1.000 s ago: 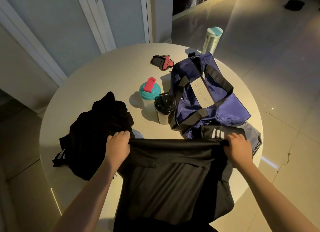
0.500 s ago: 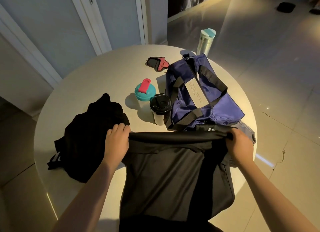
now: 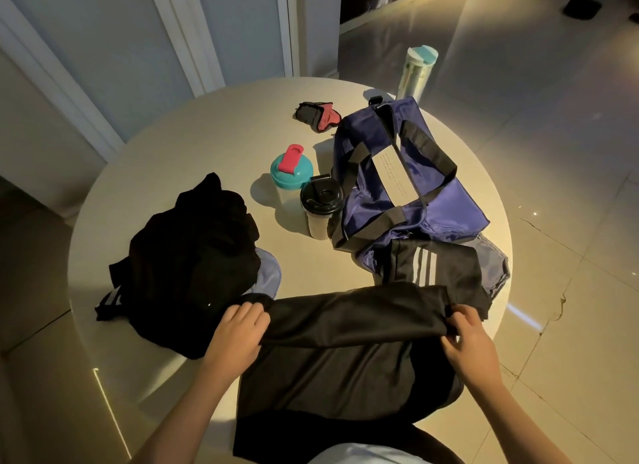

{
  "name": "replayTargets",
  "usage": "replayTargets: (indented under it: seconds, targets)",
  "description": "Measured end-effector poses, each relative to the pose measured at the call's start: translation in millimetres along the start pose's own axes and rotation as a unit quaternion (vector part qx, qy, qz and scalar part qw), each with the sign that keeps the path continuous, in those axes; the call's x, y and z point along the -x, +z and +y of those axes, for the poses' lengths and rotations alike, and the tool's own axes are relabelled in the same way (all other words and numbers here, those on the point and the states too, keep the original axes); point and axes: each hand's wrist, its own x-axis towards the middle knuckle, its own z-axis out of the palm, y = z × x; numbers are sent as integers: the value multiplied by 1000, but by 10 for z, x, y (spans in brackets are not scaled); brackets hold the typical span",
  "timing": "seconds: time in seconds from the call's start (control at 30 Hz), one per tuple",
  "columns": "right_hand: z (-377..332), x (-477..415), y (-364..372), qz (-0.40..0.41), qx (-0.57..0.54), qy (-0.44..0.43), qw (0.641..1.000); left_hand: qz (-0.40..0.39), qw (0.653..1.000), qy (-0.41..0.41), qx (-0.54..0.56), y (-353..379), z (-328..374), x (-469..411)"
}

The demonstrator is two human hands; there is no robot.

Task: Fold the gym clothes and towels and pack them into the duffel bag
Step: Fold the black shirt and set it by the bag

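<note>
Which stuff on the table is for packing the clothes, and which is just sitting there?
For the job: black garment being folded, black clothes pile, striped garment, blue duffel bag.
Lying about: teal-lid shaker, black-lid cup, tall bottle, red glove.

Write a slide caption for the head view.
Left hand and right hand hold a black garment mid-fold at a round table near a duffel bag.

blk shirt (image 3: 345,325) folded, blue duffel (image 3: 397,194) unzipped
</note>
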Motion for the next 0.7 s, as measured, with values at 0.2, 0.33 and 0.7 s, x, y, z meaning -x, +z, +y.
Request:
replayTargets:
  seconds: [0.2, 0.33, 0.7]
  targets:
    - [85, 129, 150, -73, 140, 5, 987, -81, 997, 5, 3, 333, -53, 227]
    - [59, 95, 150, -93, 199, 13, 976, -59, 997, -40, 0, 296, -15, 114]
    - [-51, -266, 84, -75, 153, 11, 985, -145, 982, -103, -68, 43, 5, -443]
